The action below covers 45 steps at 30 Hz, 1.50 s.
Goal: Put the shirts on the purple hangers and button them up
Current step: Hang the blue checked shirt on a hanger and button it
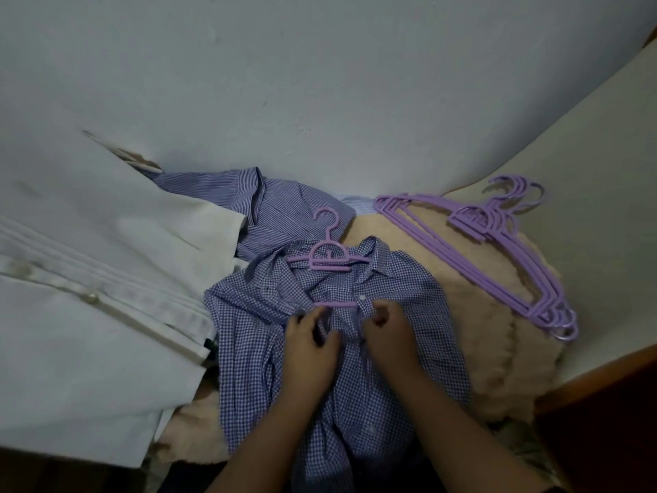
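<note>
A blue-and-white checked shirt [373,350] lies front-up on a fuzzy beige blanket [497,350], already threaded onto a purple hanger [329,256] whose hook pokes out past the collar and whose lower bar shows across the open neck. The person's left hand [307,345] and right hand [389,329] meet at the placket just below a white button [362,298], the fingers of each curled in and pinching a front edge of the cloth; blur hides whether a button sits between them. The fabric looks thin, light and limp, rumpled around the chest, so it will likely bunch and slide unless both edges are held close to each buttonhole; the stiffer placket strip seems the best place to grip. The small buttons probably call for fingertip work. Behind the collar lies a blue striped shirt [270,204], not yet hung. To the left spreads a white shirt [89,314] with pleated front and a pale button. To the right, a stack of spare purple hangers [497,250] rests across the blanket, near a wooden edge [604,371].
</note>
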Each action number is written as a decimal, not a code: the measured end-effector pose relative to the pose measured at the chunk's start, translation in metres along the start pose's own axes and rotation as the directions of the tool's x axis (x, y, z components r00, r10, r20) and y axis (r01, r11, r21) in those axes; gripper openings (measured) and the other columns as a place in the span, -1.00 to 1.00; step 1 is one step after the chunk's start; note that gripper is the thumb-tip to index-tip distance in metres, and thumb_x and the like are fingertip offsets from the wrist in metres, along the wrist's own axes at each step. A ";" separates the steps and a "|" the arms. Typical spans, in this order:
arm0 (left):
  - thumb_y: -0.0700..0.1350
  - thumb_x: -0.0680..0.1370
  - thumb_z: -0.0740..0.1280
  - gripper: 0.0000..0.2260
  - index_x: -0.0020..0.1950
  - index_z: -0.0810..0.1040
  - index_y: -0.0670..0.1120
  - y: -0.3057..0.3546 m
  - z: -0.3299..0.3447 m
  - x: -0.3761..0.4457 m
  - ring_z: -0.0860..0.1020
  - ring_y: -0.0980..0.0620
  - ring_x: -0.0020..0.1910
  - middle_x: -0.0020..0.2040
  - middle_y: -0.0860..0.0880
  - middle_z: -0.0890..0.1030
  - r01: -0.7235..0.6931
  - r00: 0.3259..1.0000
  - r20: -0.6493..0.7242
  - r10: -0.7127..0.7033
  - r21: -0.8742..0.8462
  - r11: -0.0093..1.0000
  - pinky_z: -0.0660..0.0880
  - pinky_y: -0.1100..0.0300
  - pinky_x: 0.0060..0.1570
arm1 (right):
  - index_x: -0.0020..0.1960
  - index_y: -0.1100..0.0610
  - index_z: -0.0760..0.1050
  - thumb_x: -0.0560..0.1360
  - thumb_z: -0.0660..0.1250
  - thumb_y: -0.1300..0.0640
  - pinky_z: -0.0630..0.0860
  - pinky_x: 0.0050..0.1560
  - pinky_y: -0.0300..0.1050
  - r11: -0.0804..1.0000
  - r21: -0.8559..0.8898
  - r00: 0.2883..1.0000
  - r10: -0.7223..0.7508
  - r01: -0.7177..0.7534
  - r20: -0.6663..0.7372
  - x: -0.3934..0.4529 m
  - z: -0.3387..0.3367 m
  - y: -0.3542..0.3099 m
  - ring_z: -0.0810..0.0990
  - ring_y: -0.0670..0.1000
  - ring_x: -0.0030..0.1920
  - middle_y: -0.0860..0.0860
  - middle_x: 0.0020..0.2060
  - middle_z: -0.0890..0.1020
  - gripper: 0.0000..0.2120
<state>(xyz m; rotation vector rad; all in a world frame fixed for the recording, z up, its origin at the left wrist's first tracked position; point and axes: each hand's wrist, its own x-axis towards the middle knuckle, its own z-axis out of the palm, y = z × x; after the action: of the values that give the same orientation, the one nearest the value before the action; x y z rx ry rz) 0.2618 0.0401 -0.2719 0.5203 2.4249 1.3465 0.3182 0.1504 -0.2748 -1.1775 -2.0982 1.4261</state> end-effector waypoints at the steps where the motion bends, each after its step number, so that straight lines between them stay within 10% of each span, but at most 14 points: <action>1: -0.11 0.56 0.33 -0.62 0.38 0.43 -0.01 -0.002 -0.001 0.003 0.48 0.20 -0.01 0.23 -0.05 0.35 0.011 0.998 -0.056 -0.012 -0.031 0.999 0.39 0.34 -0.04 | 0.30 0.19 0.42 0.54 0.23 0.23 0.50 -0.13 -0.16 1.000 0.010 1.000 -0.004 0.005 -0.024 0.008 -0.001 -0.004 0.55 0.05 -0.05 0.10 0.06 0.56 -0.67; 4: -0.08 0.56 0.33 -0.60 0.40 0.41 0.07 0.001 -0.005 0.016 0.26 -0.13 0.45 0.54 -0.09 0.09 0.067 0.983 -0.159 -0.088 -0.134 0.989 0.33 0.04 0.35 | 0.37 0.23 0.38 0.56 0.20 0.19 0.44 -0.25 -0.12 0.996 0.074 0.998 0.055 -0.054 -0.012 0.035 0.000 -0.014 0.51 0.05 -0.22 0.17 0.05 0.59 -0.62; 7: -0.05 0.58 0.30 -0.68 0.32 0.44 0.21 0.004 -0.012 0.035 0.12 -0.04 0.52 0.57 -0.06 0.07 0.062 0.953 -0.268 -0.144 -0.294 0.954 0.16 0.11 0.41 | 0.26 0.36 0.39 0.58 0.17 0.20 0.29 -0.28 -0.09 0.976 0.159 0.988 0.152 -0.149 -0.005 0.059 0.008 -0.020 0.36 0.05 -0.31 0.18 -0.22 0.51 -0.67; 11: 0.01 0.60 0.24 -0.79 0.06 0.45 0.38 0.002 -0.015 0.058 0.43 -0.01 0.33 0.34 0.05 0.45 0.026 0.880 -0.408 -0.244 -0.471 0.882 0.36 -0.14 0.35 | 0.26 0.21 0.51 0.59 0.20 0.17 0.39 -0.29 -0.12 0.926 0.321 0.979 0.202 -0.196 0.015 0.072 0.023 -0.025 0.44 0.03 -0.32 0.08 -0.29 0.54 -0.72; 22: 0.00 0.62 0.20 -0.69 0.32 0.53 -0.02 -0.008 -0.019 0.077 0.48 0.13 0.24 0.21 0.16 0.53 -0.006 0.858 -0.428 -0.283 -0.561 0.828 0.38 0.00 0.36 | 0.22 0.19 0.52 0.55 0.31 0.16 0.49 -0.36 -0.09 0.911 0.387 0.986 0.166 -0.140 -0.035 0.086 0.032 -0.030 0.48 -0.02 -0.39 0.16 -0.13 0.63 -0.73; 30: 0.01 0.59 0.26 -0.80 0.09 0.66 0.05 -0.007 -0.039 0.081 0.57 0.13 0.00 -0.05 0.18 0.64 0.084 0.818 -0.384 -0.428 -0.656 0.750 0.52 0.07 0.11 | -0.30 0.11 0.49 0.52 0.34 0.12 0.59 -0.22 0.11 0.975 0.207 0.980 0.119 -0.085 -0.161 0.105 0.036 -0.034 0.54 0.16 -0.33 0.09 -0.37 0.57 -0.78; 38: 0.02 0.58 0.27 -0.65 -0.28 0.64 -0.17 0.025 -0.008 0.068 0.47 -0.02 -0.35 -0.39 -0.08 0.55 0.123 0.907 -0.258 -0.332 -0.592 0.796 0.42 0.09 -0.31 | -0.30 0.13 0.58 0.48 0.38 0.14 0.43 -0.42 -0.24 0.960 0.279 0.990 -0.014 -0.025 0.138 0.066 0.041 -0.059 0.48 -0.04 -0.46 0.07 -0.45 0.56 -0.82; 40: -0.01 0.59 0.28 -0.60 -0.22 0.55 -0.34 0.027 0.001 0.066 0.44 -0.03 -0.34 -0.33 -0.15 0.53 0.122 0.902 -0.249 -0.353 -0.638 0.761 0.38 0.14 -0.36 | -0.31 0.09 0.58 0.49 0.37 0.13 0.39 -0.50 -0.30 0.950 0.311 0.980 -0.031 -0.033 0.198 0.058 0.043 -0.062 0.45 -0.14 -0.54 0.01 -0.48 0.56 -0.81; 45: -0.08 0.59 0.28 -0.80 -0.16 0.65 -0.07 0.021 0.009 0.070 0.57 0.07 -0.21 -0.27 0.05 0.62 0.169 0.869 -0.089 -0.486 -0.870 0.462 0.53 0.16 -0.13 | -0.25 0.19 0.53 0.52 0.32 0.14 0.33 -0.58 -0.34 0.926 0.332 0.968 0.107 -0.180 0.227 0.056 0.045 -0.056 0.44 -0.21 -0.59 0.01 -0.44 0.53 -0.79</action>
<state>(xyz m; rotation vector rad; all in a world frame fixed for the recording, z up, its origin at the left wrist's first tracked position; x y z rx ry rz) 0.2078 0.0894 -0.2653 -0.4739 1.5523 2.2740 0.2298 0.1595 -0.2535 -1.0957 -1.8003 1.9696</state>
